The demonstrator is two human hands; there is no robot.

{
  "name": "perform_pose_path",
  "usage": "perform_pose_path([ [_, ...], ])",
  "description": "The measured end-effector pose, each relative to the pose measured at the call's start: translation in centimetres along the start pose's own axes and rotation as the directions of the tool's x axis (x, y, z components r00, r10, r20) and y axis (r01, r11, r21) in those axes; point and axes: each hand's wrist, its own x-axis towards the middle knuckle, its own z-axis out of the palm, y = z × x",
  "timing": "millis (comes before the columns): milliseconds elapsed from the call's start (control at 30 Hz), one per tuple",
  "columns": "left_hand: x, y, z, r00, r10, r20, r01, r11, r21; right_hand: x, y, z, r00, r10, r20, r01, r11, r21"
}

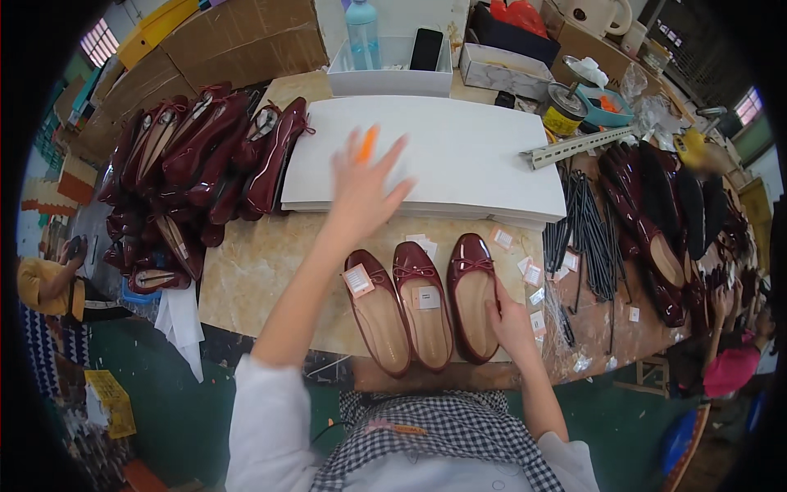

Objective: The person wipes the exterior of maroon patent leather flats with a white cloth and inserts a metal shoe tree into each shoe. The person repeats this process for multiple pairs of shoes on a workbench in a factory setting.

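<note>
Three dark red glossy ballet flats with bows lie side by side on the table before me. The left flat (379,316) has a tag on its toe, and the middle flat (424,328) carries a white label inside. My right hand (514,328) grips the outer side of the right flat (473,287), thumb at its rim. Over the white flat stack (467,148) my left hand (365,189) reaches forward with fingers spread, slightly blurred. Something orange (367,144) covers one of its fingers or sits against it; I cannot tell which.
A pile of dark red flats (205,156) fills the left. Thin black rods (592,238), a pale metal bar (578,148) and more shoes (656,205) lie right. Behind stand a white tray (389,82) with bottle and phone, and a tin (564,111). Other people work at both sides.
</note>
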Motion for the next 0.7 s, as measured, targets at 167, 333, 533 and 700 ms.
perform_pose_path([
  [167, 6.4, -3.0, 9.9, 0.975, -0.179, 0.128, 0.155, 0.971, 0.183, -3.1, 0.7, -2.3, 0.983, 0.179, 0.031, -0.177, 0.909, 0.378],
  [333, 4.1, 0.8, 7.5, 0.996, -0.073, -0.048, 0.059, 0.966, -0.253, -5.5, 2.1, -4.0, 0.929, 0.278, -0.244, -0.077, 0.791, 0.607],
  [533, -9.2, 14.3, -3.5, 0.896, 0.440, -0.061, -0.266, 0.421, -0.867, -3.5, -1.6, -1.9, 0.906, 0.253, 0.340, -0.297, -0.192, 0.935],
  [700, -12.1, 12.7, -1.1, 0.996, 0.067, -0.058, -0.088, 0.712, -0.696, -3.0, -6.9, -3.2, 0.871, 0.136, 0.471, -0.490, 0.219, 0.844],
])
